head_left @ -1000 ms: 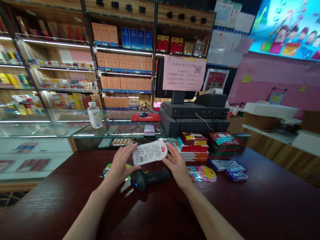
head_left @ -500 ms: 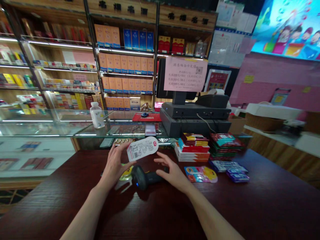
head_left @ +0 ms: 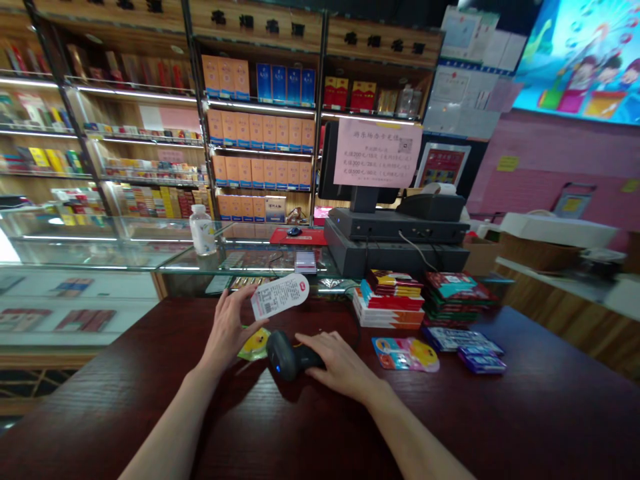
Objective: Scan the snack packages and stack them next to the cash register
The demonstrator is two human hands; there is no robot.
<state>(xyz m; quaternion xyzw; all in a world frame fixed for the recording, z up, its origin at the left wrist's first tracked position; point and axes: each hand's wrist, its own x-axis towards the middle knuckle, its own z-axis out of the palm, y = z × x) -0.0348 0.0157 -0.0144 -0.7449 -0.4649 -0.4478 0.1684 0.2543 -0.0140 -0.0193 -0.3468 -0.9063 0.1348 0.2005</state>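
Note:
Between the thumb and fingers of my left hand (head_left: 229, 328) is a white card package (head_left: 281, 295), tilted, its printed side with a barcode facing me. Just to the right lies a black barcode scanner (head_left: 285, 355) on the dark wooden counter (head_left: 260, 427), a small blue light showing on its head. My right hand (head_left: 336, 362) has its fingers and thumb around the scanner's handle. Partly behind my left hand and the scanner, a yellow and green package (head_left: 255, 343) rests on the counter.
Right of my hands lie a colourful blister pack (head_left: 406, 353), blue-purple packets (head_left: 481, 359), stacked boxes (head_left: 387, 310) and bagged snacks (head_left: 457, 297). Behind them stands a cash register (head_left: 395, 230) with a pink sign. A clear bottle (head_left: 202, 231) stands on the glass display case (head_left: 240, 257).
My right hand has come down from above the scanner and closed on its handle. The white card package stays in my left hand, nearly in place. The view has shifted slightly.

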